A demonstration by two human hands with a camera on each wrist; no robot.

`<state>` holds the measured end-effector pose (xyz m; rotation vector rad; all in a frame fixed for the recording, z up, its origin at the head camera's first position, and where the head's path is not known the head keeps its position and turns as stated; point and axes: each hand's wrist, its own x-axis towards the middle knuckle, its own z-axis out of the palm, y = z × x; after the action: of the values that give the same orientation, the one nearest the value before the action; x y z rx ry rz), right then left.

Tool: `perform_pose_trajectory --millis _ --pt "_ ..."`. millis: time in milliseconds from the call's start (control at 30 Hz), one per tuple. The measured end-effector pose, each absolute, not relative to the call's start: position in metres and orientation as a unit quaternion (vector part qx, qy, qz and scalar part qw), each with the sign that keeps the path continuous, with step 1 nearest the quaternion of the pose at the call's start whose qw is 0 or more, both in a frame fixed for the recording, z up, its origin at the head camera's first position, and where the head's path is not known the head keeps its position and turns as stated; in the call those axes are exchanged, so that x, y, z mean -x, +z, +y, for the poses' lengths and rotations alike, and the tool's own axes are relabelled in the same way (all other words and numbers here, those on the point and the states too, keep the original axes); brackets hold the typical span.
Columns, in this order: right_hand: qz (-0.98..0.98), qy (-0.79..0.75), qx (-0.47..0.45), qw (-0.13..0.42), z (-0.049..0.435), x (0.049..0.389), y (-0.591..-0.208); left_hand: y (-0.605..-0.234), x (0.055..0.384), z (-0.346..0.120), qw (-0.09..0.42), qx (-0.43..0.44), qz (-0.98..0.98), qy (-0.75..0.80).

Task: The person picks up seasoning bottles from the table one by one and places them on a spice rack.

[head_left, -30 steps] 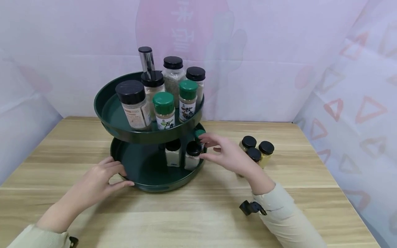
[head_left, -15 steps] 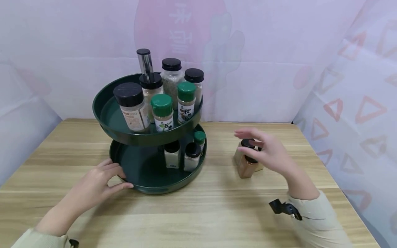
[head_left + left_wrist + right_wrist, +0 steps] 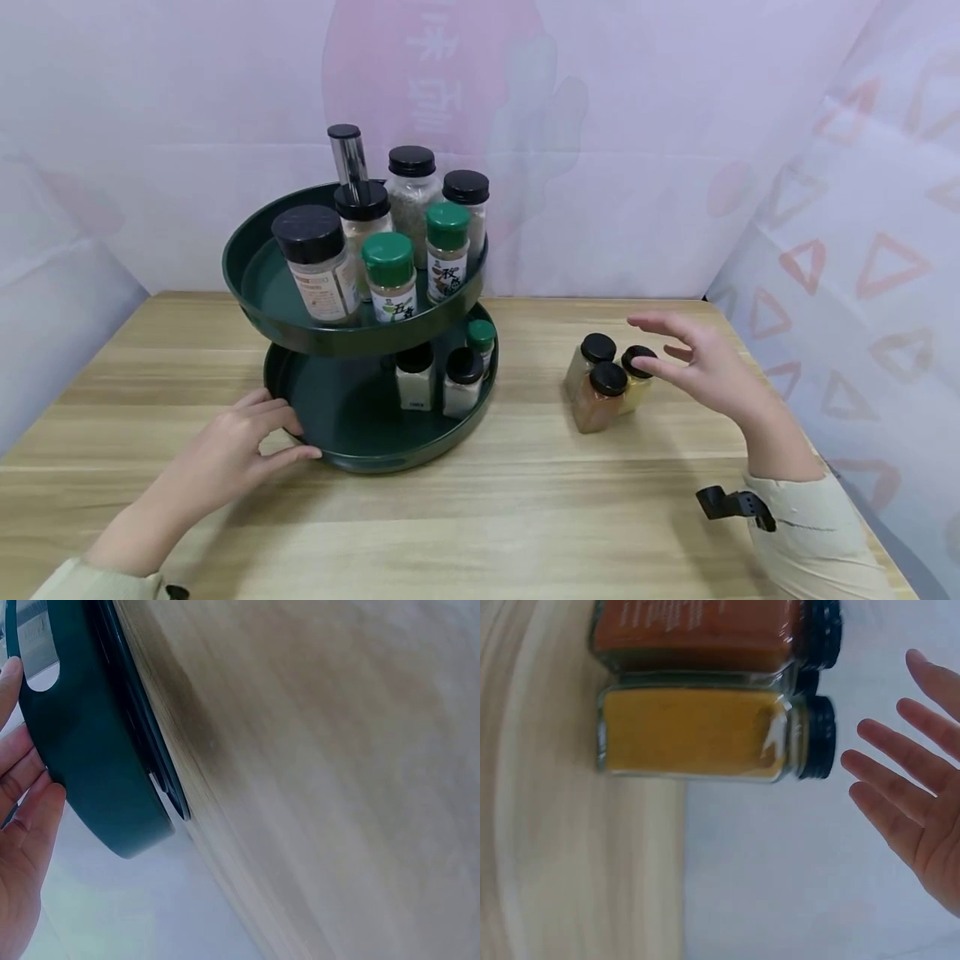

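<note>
A dark green two-tier round spice rack [image 3: 352, 462] stands on the table. At the left of its lower tray, my left hand [image 3: 232, 446] grips the rim with thumb and bent fingers. In the left wrist view, thumb and fingertips meet the tray's green wall [image 3: 97, 750]. My right hand [image 3: 708, 367] is spread and holds nothing, just right of a jar of yellow powder [image 3: 697, 733] with a black lid. Against that jar stand a jar of reddish-brown powder [image 3: 595, 408] and another black-lidded jar [image 3: 581, 367]. The right wrist view shows the fingers apart from the lids.
On the upper tier are several black-lidded jars, two green-capped bottles [image 3: 390, 275] and a steel cylinder with a black top [image 3: 348, 158]. The lower tray holds two black-lidded jars [image 3: 461, 396] and a small green-capped bottle [image 3: 482, 337]. A pale printed cloth [image 3: 637, 225] hangs behind the table.
My right hand has moved from the jars on the lower tray rightward, over the group of three jars, to the yellow one. The left hand has stayed at the tray rim.
</note>
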<state>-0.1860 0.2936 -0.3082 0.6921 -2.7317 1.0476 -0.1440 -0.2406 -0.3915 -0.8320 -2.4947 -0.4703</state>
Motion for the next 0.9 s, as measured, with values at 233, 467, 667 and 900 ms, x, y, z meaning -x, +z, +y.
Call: perform_pose_trajectory --millis 233,467,667,900 --pt "-0.907 0.366 -0.208 -0.004 0.309 0.197 -0.335 -0.392 0.144 -0.241 0.234 0.302 -0.908 -0.172" --pt "-0.901 0.373 -0.220 -0.020 0.316 0.203 -0.355 -0.393 0.145 -0.241 0.240 0.308 -0.904 -0.174" --pt "-0.896 0.379 -0.231 -0.025 0.315 0.204 -0.363 -0.395 0.145 -0.242 0.243 0.312 -0.901 -0.178" --pt "-0.892 0.382 -0.241 -0.020 0.314 0.206 -0.369 -0.393 0.145 -0.242 0.239 0.309 -0.903 -0.177"
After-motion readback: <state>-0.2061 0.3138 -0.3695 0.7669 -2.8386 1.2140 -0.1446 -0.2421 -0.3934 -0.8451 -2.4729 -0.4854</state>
